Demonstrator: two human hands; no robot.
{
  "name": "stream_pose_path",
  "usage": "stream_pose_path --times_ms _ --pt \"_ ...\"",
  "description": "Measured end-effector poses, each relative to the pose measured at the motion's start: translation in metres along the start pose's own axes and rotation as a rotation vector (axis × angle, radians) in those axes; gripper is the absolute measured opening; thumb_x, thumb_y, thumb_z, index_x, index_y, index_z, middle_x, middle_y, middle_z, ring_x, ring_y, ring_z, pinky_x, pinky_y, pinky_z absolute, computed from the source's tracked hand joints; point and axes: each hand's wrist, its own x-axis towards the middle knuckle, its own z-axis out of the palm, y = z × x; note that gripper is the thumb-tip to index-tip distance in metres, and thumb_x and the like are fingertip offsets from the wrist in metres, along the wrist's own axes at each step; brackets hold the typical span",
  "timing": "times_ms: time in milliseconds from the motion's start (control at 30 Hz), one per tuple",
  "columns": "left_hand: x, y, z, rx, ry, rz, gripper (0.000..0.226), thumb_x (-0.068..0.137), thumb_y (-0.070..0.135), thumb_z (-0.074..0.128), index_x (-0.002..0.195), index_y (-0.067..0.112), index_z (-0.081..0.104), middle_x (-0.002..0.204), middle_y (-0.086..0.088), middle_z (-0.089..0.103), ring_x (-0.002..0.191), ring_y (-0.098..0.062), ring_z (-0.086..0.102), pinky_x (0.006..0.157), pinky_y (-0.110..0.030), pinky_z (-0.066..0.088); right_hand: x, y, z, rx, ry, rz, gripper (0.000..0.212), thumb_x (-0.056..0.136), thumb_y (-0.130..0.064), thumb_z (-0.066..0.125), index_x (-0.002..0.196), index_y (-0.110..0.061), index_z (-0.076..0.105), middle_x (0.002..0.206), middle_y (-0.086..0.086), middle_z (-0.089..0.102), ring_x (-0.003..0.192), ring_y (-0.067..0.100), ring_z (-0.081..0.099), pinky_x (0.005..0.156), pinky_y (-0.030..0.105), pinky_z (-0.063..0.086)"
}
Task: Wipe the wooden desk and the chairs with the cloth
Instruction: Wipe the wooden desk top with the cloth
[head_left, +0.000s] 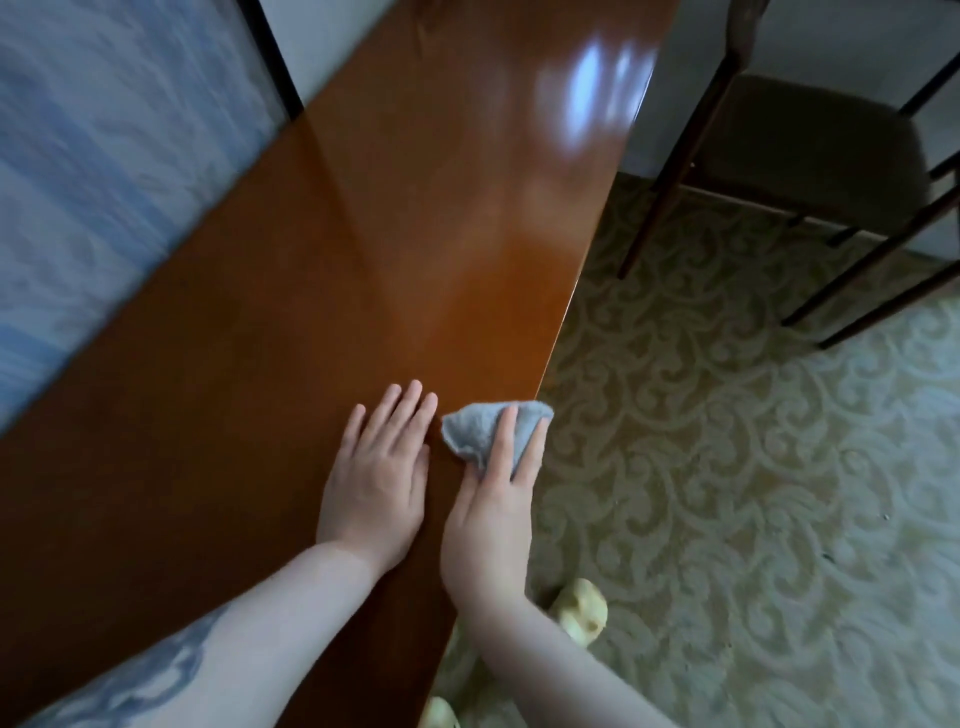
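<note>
Pressing grey cloth (485, 431) onto wooden worktop (322, 291), right at its right-hand edge, near side. Cloth bunched into a rough wedge, partly under right hand (493, 499). Right hand fingers extended over the cloth, thumb along the cloth's left side; looks like a flat press more than a pinch, fingers not curled. Left hand (376, 478) flat on bare worktop just beside the cloth, palm down, fingers straight and together, holding nothing, not touching the cloth. Dark tattoo on left forearm (156, 670). Worktop glossy, reddish-brown, window glare near the far end. Blue-grey patterned panel (104, 171) along worktop's left side, blurred. Patterned green-beige carpet (727, 493) on floor to the right. Chair (810, 150) with dark padded seat and thin dark legs standing on carpet, well apart from the hands, off worktop's far right edge. Yellowish slippers (582, 610) on carpet just below right forearm, partly hidden.
</note>
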Motion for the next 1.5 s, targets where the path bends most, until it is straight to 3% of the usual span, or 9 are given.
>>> stream_pose_path --times_ms 267,467,700,833,967,1033,1133,1367,1500 --pt "-0.082 -0.002 -0.012 -0.033 -0.004 -0.062 0.047 0.100 0.025 0.030 0.146 0.019 0.037 0.154 0.002 0.031 0.146 -0.013 0.017 0.119 -0.039 0.010 0.068 -0.004 -0.003 -0.017 0.093 0.074 0.058 0.105 -0.025 0.035 0.155 -0.030 0.007 0.163 0.004 -0.010 0.142 0.027 0.029 0.096 0.037 0.048" --pt "-0.077 -0.003 -0.011 -0.037 0.003 -0.057 0.052 0.095 0.022 0.026 0.145 0.016 0.040 0.153 0.000 0.035 0.144 -0.015 0.024 0.117 -0.046 0.020 -0.060 0.002 0.015 0.012 0.063 -0.026 0.061 0.102 -0.021 0.039 0.154 -0.033 0.007 0.162 -0.001 -0.014 0.148 0.024 0.015 0.100 0.039 0.047" --pt "-0.078 -0.004 -0.007 -0.068 0.031 -0.054 0.053 0.094 0.024 0.022 0.143 0.015 0.043 0.150 -0.001 0.041 0.142 -0.017 0.029 0.117 -0.048 0.019 -0.021 0.001 0.010 -0.154 0.034 0.025 0.053 0.105 -0.024 0.033 0.156 -0.024 0.015 0.163 0.004 -0.006 0.149 0.026 0.007 0.111 0.038 0.034" --pt "-0.095 -0.011 -0.013 -0.375 0.143 -0.166 0.052 0.089 0.004 0.039 0.138 0.016 0.049 0.148 -0.001 0.043 0.142 -0.014 0.028 0.119 -0.038 0.008 -0.113 0.010 0.018 -0.389 -0.055 -0.342 0.051 0.101 -0.026 0.033 0.152 -0.018 0.031 0.161 0.003 0.018 0.150 0.025 -0.001 0.120 0.044 0.009" --pt "-0.161 -0.040 -0.028 -0.465 0.171 -0.239 0.052 0.094 0.004 0.048 0.143 0.023 0.043 0.153 0.006 0.032 0.145 -0.005 0.014 0.119 -0.031 0.003 -0.119 0.037 -0.025 -0.552 -0.366 -0.681 0.052 0.104 -0.042 0.027 0.154 -0.028 0.024 0.161 -0.006 0.017 0.150 0.017 0.002 0.120 0.042 0.008" --pt "-0.189 -0.062 -0.036 -0.450 0.140 -0.227 0.049 0.095 0.018 0.042 0.144 0.026 0.041 0.154 0.010 0.028 0.146 -0.002 0.009 0.119 -0.031 0.000 -0.091 0.031 -0.027 -0.599 -0.352 -0.673 0.053 0.103 -0.046 0.023 0.154 -0.030 0.023 0.160 -0.008 0.016 0.150 0.015 0.001 0.120 0.042 0.008" --pt "-0.214 -0.091 -0.046 -0.434 0.120 -0.331 0.054 0.092 0.032 0.033 0.146 0.026 0.037 0.155 0.011 0.022 0.145 -0.001 0.002 0.117 -0.030 -0.004 -0.108 0.000 0.012 -0.595 -0.164 -0.361 0.054 0.102 -0.044 0.024 0.154 -0.030 0.022 0.161 -0.005 0.015 0.150 0.018 -0.001 0.122 0.041 0.002" --pt "-0.244 -0.119 -0.053 -0.339 0.014 -0.355 0.060 0.092 0.041 0.025 0.151 0.029 0.022 0.158 0.014 0.009 0.142 0.001 -0.011 0.111 -0.023 -0.016 -0.175 -0.006 0.018 -0.642 -0.793 -1.081 0.054 0.099 -0.050 0.033 0.151 -0.044 0.020 0.160 -0.015 0.013 0.149 0.010 -0.001 0.119 0.038 -0.006" --pt "-0.264 -0.119 -0.051 -0.312 0.054 -0.356 0.056 0.096 0.037 0.025 0.151 0.031 0.019 0.157 0.017 0.006 0.141 0.003 -0.014 0.111 -0.023 -0.017 -0.155 -0.027 0.038 -0.744 -0.575 -0.860 0.054 0.099 -0.055 0.026 0.151 -0.043 0.021 0.160 -0.016 0.009 0.149 0.012 0.003 0.119 0.044 -0.004"
